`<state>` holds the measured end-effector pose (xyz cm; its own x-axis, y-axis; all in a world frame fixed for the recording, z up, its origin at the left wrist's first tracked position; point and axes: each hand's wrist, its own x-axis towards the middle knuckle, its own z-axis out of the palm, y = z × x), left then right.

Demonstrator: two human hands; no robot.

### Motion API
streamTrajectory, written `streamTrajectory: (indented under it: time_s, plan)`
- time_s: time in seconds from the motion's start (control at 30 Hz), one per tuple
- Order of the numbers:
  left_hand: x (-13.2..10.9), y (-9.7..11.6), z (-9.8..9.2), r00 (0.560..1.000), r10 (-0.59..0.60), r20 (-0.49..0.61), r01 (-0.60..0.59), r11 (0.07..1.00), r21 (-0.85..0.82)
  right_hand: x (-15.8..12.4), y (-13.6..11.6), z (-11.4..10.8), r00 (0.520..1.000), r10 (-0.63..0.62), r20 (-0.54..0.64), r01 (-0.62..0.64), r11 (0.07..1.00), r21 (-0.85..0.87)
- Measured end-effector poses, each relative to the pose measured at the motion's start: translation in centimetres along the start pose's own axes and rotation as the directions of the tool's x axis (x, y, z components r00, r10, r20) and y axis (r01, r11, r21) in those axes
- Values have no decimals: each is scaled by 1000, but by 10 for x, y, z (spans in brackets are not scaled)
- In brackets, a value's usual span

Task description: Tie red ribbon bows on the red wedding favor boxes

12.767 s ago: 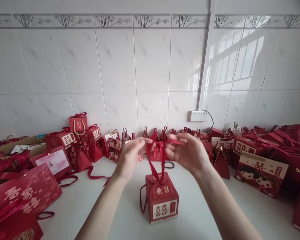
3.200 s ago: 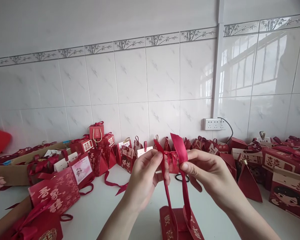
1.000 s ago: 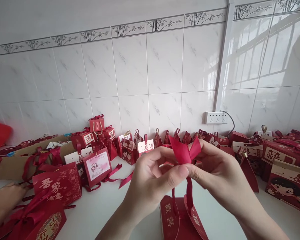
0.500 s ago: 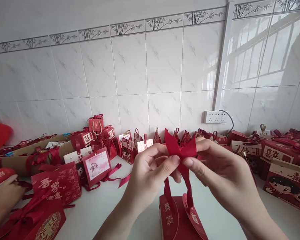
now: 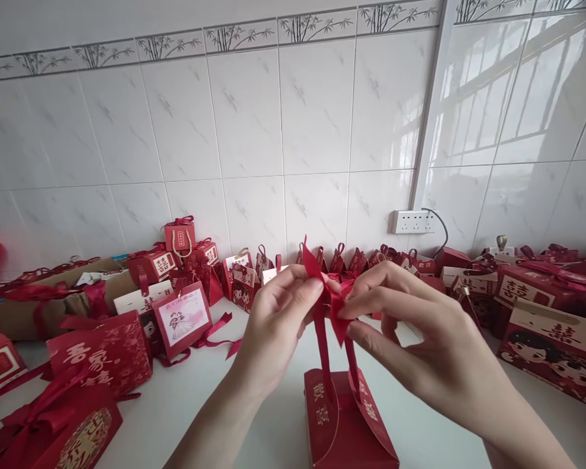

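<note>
A red gift box (image 5: 349, 449) with gold lettering stands on the white table in front of me. Both ends of a red ribbon (image 5: 323, 352) rise from its curved top flaps and cross between my hands. My left hand (image 5: 286, 319) pinches the crossing with thumb and forefinger, one pointed end sticking up above it. With bent fingers and thumb, my right hand (image 5: 415, 339) holds the other end, which hangs downward. Fingers partly hide the crossing, so I cannot tell how it is looped.
Red boxes with bows (image 5: 53, 417) crowd the left side, beside a box with a pink picture card (image 5: 182, 319). Character-printed boxes (image 5: 557, 352) stand at right. Small looped bags line the tiled wall (image 5: 317, 117), below a power strip (image 5: 414, 222).
The right ribbon end, upright before, now points down in my right hand. My hands have drawn slightly apart. Another person's hand at the left edge is gone from view.
</note>
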<state>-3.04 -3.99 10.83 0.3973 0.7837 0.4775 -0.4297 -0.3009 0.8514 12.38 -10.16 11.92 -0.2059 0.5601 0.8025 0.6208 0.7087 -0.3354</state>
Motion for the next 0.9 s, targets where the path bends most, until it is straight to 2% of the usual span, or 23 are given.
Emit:
streamTrajectory:
  time_s: [0.1,0.3,0.5,0.7,0.9]
  plan:
    - [-1,1,0,999,17,32,-18,1000,17,0,-2,0,999,10,42,-10,1000,4]
    - [-1,2,1,998,7,58,-7,1000,-4,-1,2,5,992,114,-58,-115,993,-16]
    - [-1,1,-1,996,26,81,-26,1000,0,-1,6,7,982,189,-24,-189,981,34]
    - [-3,0,0,990,39,136,-36,999,-27,-3,9,10,978,208,25,-209,977,37]
    - [-2,-3,4,986,33,163,-36,999,19,-10,27,11,992,108,-63,-115,987,-113]
